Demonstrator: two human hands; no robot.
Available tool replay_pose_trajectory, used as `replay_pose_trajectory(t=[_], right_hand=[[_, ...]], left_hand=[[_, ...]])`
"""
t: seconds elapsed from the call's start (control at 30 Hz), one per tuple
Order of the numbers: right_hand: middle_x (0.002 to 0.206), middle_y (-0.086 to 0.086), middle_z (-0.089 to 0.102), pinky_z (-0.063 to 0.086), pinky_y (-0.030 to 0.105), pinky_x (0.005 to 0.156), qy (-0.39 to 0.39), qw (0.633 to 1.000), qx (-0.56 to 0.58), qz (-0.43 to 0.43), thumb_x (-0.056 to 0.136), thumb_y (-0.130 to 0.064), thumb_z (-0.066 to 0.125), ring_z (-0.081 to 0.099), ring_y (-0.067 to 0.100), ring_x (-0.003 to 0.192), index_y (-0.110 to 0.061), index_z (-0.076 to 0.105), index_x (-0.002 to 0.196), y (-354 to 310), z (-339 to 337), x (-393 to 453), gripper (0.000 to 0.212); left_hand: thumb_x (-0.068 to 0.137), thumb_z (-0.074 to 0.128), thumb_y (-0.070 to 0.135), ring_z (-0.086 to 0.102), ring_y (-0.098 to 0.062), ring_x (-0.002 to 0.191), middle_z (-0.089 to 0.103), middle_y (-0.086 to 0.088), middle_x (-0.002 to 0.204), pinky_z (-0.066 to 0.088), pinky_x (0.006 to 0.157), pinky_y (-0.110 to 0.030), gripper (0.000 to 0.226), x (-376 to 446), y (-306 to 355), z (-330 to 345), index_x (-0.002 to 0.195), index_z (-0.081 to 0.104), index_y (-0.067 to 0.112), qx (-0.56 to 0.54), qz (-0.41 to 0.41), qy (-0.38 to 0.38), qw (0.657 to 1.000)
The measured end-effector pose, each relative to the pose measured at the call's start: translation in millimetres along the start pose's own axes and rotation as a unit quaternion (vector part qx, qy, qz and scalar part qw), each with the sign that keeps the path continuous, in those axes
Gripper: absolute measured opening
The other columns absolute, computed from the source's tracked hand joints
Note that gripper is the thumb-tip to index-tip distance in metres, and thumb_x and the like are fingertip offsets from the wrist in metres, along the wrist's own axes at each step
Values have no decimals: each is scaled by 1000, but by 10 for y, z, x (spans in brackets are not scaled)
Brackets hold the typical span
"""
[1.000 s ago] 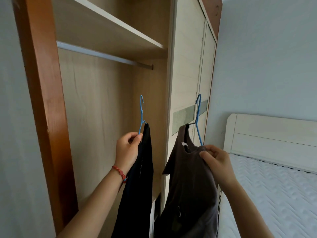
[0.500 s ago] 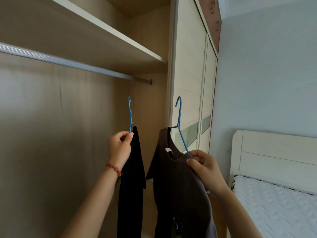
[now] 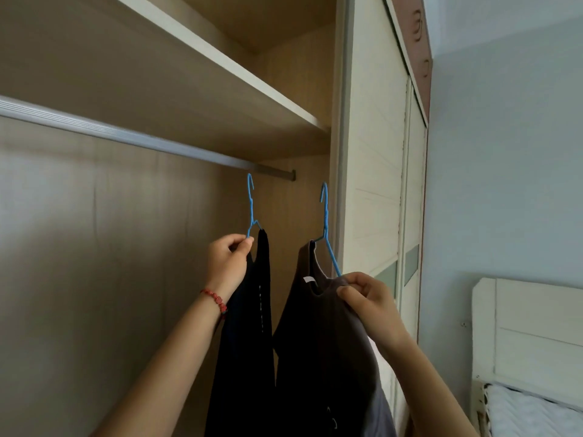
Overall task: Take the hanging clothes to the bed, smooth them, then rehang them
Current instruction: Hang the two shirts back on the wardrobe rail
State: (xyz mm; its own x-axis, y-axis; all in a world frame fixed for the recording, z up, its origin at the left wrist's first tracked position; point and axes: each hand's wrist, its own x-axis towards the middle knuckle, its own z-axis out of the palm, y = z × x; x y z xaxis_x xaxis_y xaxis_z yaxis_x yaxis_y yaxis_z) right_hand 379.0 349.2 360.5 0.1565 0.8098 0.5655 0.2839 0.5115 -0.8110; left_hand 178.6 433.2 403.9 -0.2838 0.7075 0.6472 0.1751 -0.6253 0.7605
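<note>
My left hand (image 3: 227,263) pinches a blue wire hanger (image 3: 251,205) that carries a black garment (image 3: 249,342). Its hook points up just below the wardrobe's metal rail (image 3: 126,138), not touching it. My right hand (image 3: 367,302) grips the shoulder of a dark brown top (image 3: 318,357) together with the arm of a second blue hanger (image 3: 326,222). That hook stands free in the air near the wardrobe's right side, lower than the rail's end bracket.
A wooden shelf (image 3: 220,80) runs above the rail. The pale sliding wardrobe door (image 3: 375,184) stands directly right of the hangers. A white headboard (image 3: 530,335) and a patch of mattress (image 3: 536,414) are at the lower right, under a light blue wall.
Both hands have lifted the hangers higher and further into the wardrobe, and the hooks now sit close under the rail. My view has tilted up, so less of the bed shows.
</note>
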Motion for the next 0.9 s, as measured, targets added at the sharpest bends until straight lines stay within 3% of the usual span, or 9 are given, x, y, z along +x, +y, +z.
replay_pose_trajectory(t=[0.17, 0.3, 0.4, 0.57, 0.73, 0.8, 0.9], right_hand=[[73, 19, 65, 47, 31, 66, -1, 1000, 13, -29, 84, -3, 54, 58, 22, 68, -1, 66, 88, 118, 266, 833, 13], [73, 17, 61, 45, 26, 62, -14, 998, 36, -54, 86, -4, 53, 54, 21, 68, 2, 64, 89, 150, 459, 1386, 13], [74, 17, 59, 43, 18, 55, -32, 996, 57, -65, 88, -4, 52, 52, 23, 69, -8, 63, 83, 195, 573, 1740, 13], [77, 19, 57, 43, 22, 58, -61, 991, 109, -50, 89, -3, 51, 52, 25, 73, -14, 61, 78, 311, 715, 2297, 18], [73, 3, 58, 41, 6, 48, -103, 983, 155, 5, 92, -4, 48, 54, 10, 65, -5, 61, 91, 475, 862, 2822, 13], [73, 2, 56, 39, 4, 46, -110, 980, 163, 16, 92, -4, 48, 52, 9, 65, -1, 59, 100, 557, 971, 2990, 15], [68, 1, 52, 37, 6, 45, -91, 981, 169, 10, 90, -4, 49, 49, 7, 61, -2, 56, 96, 593, 1142, 3235, 9]], left_hand=[[88, 57, 10, 56, -14, 80, 62, -6, 85, 39, 70, -19, 21, 623, -192, 174, 98, 66, -6, 3, 20, 28, 999], [88, 56, 10, 55, -12, 77, 61, -7, 88, 38, 63, -13, 20, 1085, -344, 299, 98, 66, -4, 18, 44, 44, 998], [87, 57, 9, 53, -7, 70, 60, -3, 78, 37, 61, -8, 19, 1399, -436, 424, 96, 66, -6, 21, 48, 52, 997], [86, 58, 6, 53, -7, 67, 55, 8, 68, 38, 61, -11, 17, 1885, -550, 638, 94, 66, -6, 24, 40, 63, 997], [85, 59, 3, 49, -3, 62, 54, 6, 65, 37, 48, 3, 16, 2258, -680, 837, 93, 66, -9, 37, 41, 105, 993], [85, 59, 3, 49, -6, 62, 56, 0, 67, 39, 52, -2, 18, 2377, -736, 890, 95, 65, -10, 41, 39, 123, 991], [85, 59, 4, 50, -12, 66, 55, -1, 66, 38, 58, -13, 19, 2497, -786, 935, 96, 65, -10, 52, 32, 148, 987]])
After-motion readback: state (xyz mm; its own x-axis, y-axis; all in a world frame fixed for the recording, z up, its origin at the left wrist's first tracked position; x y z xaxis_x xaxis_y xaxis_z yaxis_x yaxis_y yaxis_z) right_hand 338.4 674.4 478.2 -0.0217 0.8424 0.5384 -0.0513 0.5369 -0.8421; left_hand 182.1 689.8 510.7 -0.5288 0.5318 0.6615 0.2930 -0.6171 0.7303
